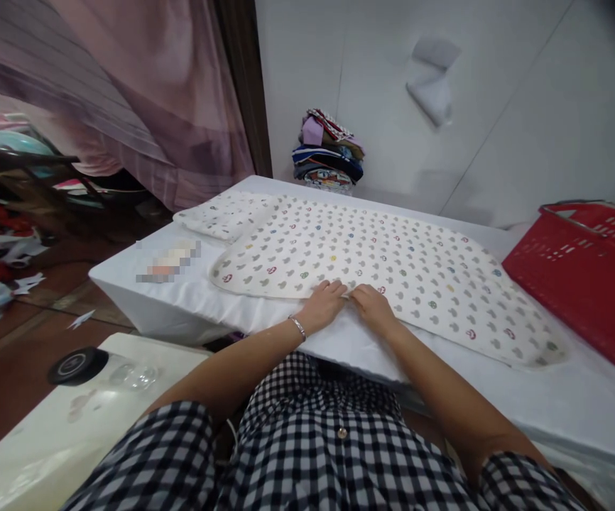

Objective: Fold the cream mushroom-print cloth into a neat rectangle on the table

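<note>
A white cloth pad (350,245) with rounded corners and rows of small grey and coloured motifs is spread flat on the white table (180,305). At the middle of its near edge my left hand (327,304), with a bracelet on the wrist, has its fingers bent over the border. My right hand (374,309) is close beside it, thumb and fingers closed on the same edge. The fingertips of both hands nearly meet there. Beyond the pad's left end lies a smaller printed cloth piece (227,215), partly against it.
A red plastic basket (584,284) stands at the table's right end. Folded clothes (329,152) are stacked by the wall. A pixelated item (166,262) lies at the left. A white stool-like surface (35,440) holds a black lid (78,365) and a clear container (137,376). Pink curtain (169,92) hangs behind.
</note>
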### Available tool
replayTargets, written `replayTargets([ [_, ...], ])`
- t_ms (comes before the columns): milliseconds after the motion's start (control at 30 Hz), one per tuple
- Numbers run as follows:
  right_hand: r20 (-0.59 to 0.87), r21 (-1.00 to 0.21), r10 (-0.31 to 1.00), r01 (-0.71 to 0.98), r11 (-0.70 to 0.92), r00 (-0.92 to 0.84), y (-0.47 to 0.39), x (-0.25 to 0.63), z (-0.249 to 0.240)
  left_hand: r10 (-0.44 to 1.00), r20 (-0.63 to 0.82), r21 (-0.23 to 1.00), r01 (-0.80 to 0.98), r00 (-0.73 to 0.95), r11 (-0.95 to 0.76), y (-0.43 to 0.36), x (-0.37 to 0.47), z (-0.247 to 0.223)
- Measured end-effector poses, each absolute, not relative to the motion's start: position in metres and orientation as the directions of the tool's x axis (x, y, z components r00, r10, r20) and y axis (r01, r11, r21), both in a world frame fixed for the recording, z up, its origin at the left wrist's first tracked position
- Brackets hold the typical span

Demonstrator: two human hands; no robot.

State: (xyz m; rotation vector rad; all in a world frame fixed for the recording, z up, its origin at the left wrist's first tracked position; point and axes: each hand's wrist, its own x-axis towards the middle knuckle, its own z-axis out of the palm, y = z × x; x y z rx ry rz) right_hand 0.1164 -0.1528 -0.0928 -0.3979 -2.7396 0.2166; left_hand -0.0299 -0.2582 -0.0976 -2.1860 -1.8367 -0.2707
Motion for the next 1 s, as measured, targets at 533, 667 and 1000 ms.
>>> replayTargets([
  [533, 0.309, -0.257, 0.196, 0.117, 0.959, -0.931, -0.150, 0.157, -0.097, 0.902, 0.406, 0.065, 0.980, 0.146, -0.188, -0.291, -0.020, -0.102],
  [667, 0.323, -0.194, 0.301, 0.248, 0.949, -0.897, -0.140, 0.163, -0.102, 0.898, 0.406, 0.078, 0.973, 0.169, -0.219, -0.291, -0.016, -0.102],
  [1000, 0.485, -0.167, 0.181, 0.113, 0.979, -0.855, -0.160, 0.174, -0.108, 0.904, 0.414, 0.231, 0.949, 0.105, -0.216, -0.294, -0.017, -0.098],
])
